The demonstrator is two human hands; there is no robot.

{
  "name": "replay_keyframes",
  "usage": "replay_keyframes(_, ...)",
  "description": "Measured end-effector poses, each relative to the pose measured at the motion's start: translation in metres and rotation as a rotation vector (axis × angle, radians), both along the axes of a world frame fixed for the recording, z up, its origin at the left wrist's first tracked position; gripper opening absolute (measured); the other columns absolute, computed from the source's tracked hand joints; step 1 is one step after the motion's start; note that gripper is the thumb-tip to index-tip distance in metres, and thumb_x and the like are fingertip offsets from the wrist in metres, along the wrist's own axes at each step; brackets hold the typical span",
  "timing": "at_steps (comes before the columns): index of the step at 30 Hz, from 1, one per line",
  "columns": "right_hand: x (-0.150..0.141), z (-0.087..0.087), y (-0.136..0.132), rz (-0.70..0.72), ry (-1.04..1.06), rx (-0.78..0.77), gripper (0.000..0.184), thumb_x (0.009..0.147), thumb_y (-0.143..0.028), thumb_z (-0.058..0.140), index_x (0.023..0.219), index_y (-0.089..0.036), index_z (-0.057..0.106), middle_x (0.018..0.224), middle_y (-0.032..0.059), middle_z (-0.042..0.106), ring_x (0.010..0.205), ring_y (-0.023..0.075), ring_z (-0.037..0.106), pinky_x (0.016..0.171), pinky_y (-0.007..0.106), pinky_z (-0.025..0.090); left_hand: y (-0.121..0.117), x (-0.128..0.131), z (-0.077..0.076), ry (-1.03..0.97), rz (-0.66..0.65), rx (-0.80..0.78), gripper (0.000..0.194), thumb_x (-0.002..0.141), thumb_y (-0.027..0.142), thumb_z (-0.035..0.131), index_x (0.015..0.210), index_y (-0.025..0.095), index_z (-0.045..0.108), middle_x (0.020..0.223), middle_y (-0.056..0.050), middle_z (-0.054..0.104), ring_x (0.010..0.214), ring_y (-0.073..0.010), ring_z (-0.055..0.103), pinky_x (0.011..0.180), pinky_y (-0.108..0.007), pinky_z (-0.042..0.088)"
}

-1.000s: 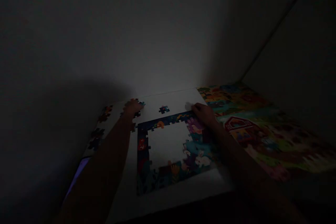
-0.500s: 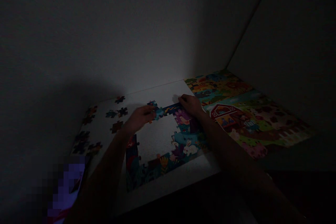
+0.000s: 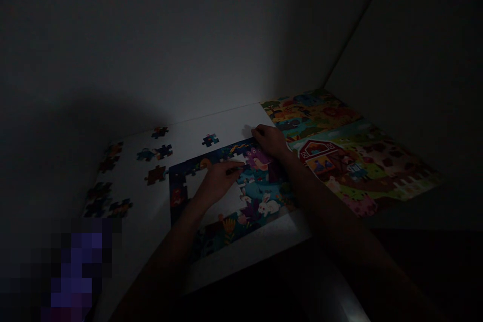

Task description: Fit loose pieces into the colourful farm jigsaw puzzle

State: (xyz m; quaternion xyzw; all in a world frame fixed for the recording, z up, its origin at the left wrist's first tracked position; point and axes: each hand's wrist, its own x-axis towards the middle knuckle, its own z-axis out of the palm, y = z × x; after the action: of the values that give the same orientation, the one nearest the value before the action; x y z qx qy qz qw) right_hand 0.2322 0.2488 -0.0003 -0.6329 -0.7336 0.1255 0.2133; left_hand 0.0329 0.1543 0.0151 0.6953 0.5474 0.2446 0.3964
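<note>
A part-built jigsaw [image 3: 260, 196] lies on a white table [image 3: 226, 131] in dim light; its dark border frames a bare white middle. My left hand [image 3: 219, 181] reaches into that bare middle, fingers closed in a pinch on a small dark puzzle piece [image 3: 236, 169] held against the inner edge of the top border. My right hand [image 3: 269, 141] rests at the jigsaw's far right corner, fingers curled down on the border pieces. A lone blue piece [image 3: 210, 140] lies just beyond the border.
Several loose pieces [image 3: 156, 153] are scattered over the table's left side, more at the far left edge [image 3: 105, 196]. A finished farm-scene puzzle with a red barn [image 3: 339, 156] lies to the right. Walls close in behind and at right. A blurred purple patch [image 3: 75, 271] sits low left.
My left hand came from the loose pieces at the far left, carried a piece across, and now holds it inside the frame. The view shifted, and my right hand stayed at the corner.
</note>
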Motion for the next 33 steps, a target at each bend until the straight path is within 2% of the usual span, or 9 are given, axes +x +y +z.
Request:
replay_keyframes(6,0.000,-0.002,0.002,-0.020,0.004,-0.005,0.035,0.097,-0.043,0.044,0.097,-0.022,0.072,0.092,0.0067,0.074,0.082,0.0211,0.065,0.063,0.028,0.036,-0.001,0.000,-0.002,-0.044,-0.002,0.009,0.023,0.087,0.019,0.060,0.106,0.022,0.073,0.113,-0.004,0.073,0.104,-0.0223,0.068,0.098,-0.040,0.050)
replay_keyframes(17,0.001,-0.002,0.002,-0.008,0.020,-0.005,0.035,0.097,-0.043,0.044,0.097,-0.021,0.071,0.093,0.0064,0.074,0.083,0.0213,0.066,0.066,0.027,0.038,-0.002,0.000,0.001,-0.027,-0.005,0.012,0.027,0.086,0.018,0.057,0.108,0.021,0.072,0.109,-0.004,0.074,0.097,-0.0203,0.068,0.090,-0.035,0.052)
replay_keyframes(19,0.001,-0.002,0.002,-0.002,0.022,-0.009,0.034,0.097,-0.042,0.044,0.098,-0.021,0.071,0.093,0.0063,0.074,0.083,0.0210,0.066,0.066,0.027,0.038,-0.002,0.000,0.001,0.004,-0.012,0.023,0.030,0.087,0.018,0.054,0.111,0.021,0.072,0.105,-0.004,0.075,0.088,-0.0191,0.069,0.082,-0.032,0.053)
replay_keyframes(23,0.002,-0.002,0.002,0.007,0.018,0.004,0.035,0.097,-0.042,0.044,0.097,-0.021,0.071,0.094,0.0064,0.074,0.082,0.0201,0.065,0.066,0.027,0.038,-0.003,-0.002,0.003,0.049,0.001,0.031,0.035,0.090,0.018,0.047,0.117,0.020,0.069,0.082,-0.001,0.074,0.069,-0.0158,0.065,0.065,-0.026,0.050)
replay_keyframes(29,0.002,-0.002,0.002,0.004,0.018,0.003,0.035,0.097,-0.043,0.044,0.097,-0.021,0.071,0.092,0.0055,0.074,0.080,0.0192,0.064,0.065,0.026,0.037,0.001,-0.006,0.008,0.000,0.105,0.031,0.036,0.086,0.013,0.050,0.115,0.017,0.071,0.068,0.000,0.070,0.062,-0.0150,0.063,0.061,-0.024,0.050)
replay_keyframes(33,0.002,-0.002,0.001,0.003,0.026,-0.005,0.034,0.096,-0.042,0.044,0.098,-0.021,0.071,0.093,0.0056,0.074,0.080,0.0193,0.064,0.065,0.026,0.038,0.001,-0.010,0.012,-0.169,0.157,-0.080,0.049,0.082,0.009,0.049,0.129,0.016,0.061,0.068,0.002,0.067,0.060,-0.0132,0.063,0.062,-0.024,0.053)
